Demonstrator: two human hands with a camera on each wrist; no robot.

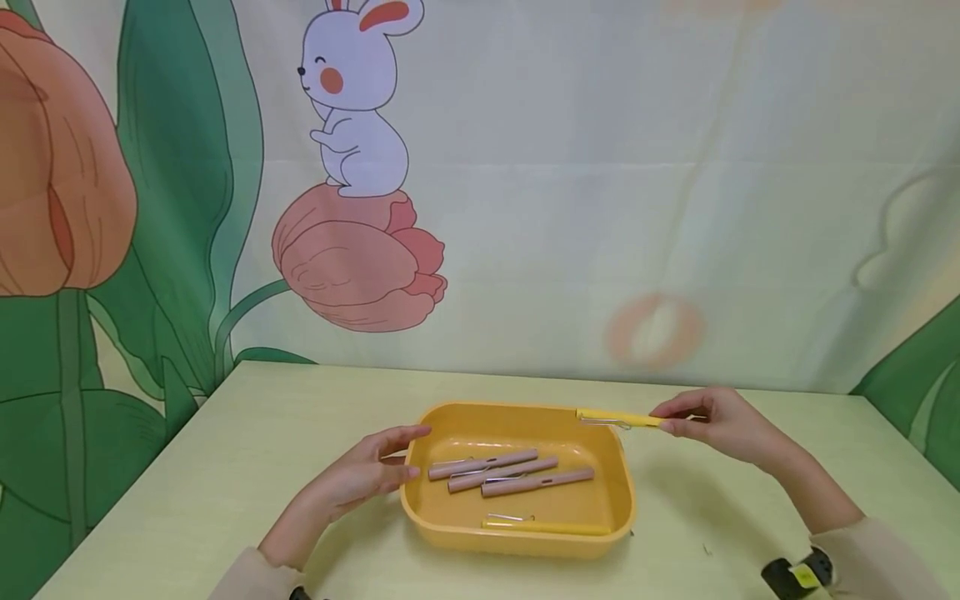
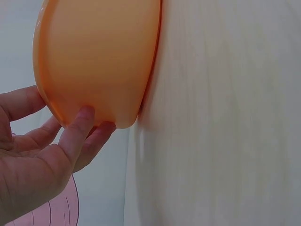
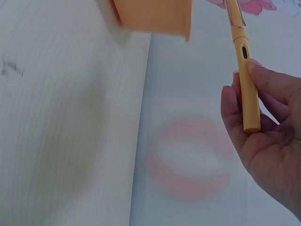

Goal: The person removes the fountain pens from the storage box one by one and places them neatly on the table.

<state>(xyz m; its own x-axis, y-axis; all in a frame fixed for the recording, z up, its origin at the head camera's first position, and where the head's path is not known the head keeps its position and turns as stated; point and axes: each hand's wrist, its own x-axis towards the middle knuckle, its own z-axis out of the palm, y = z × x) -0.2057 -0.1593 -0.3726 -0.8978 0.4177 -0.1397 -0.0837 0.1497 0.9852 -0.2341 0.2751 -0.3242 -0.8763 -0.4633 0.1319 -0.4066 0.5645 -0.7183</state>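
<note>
Head view first: a right hand (image 1: 723, 425) pinches a slim yellow pen with a silver wire clip (image 1: 637, 419) between thumb and fingers near its plain end; the clip end points left and overlaps the back right corner of a yellow, round-cornered, open tray (image 1: 517, 543) (whether it touches the rim cannot be told); a left hand (image 1: 367, 462) has its thumb and fingers parted around the tray's left end. Three dusty-pink pens with silver clips (image 1: 537, 482) lie slantwise side by side inside, clip ends to the left; a second yellow pen (image 1: 562, 528) lies in front of them along the tray's front wall. Pale yellow-green table (image 1: 225, 500) beneath; behind it hangs a printed cloth (image 1: 555, 208) with a white rabbit on a pink tulip; a black wristband (image 1: 795, 575) shows at the right sleeve (image 1: 877, 558).

Left wrist view: the thumb rests against the tray's outer end wall, slightly bent; one finger passes behind the rim, so the hand holds that end loosely.

Right wrist view: the thumb and curled fingers hold the pen's barrel, its blunt end near the palm; a small dark oval window shows just beyond the thumb; the tray's end appears beside the pen.
</note>
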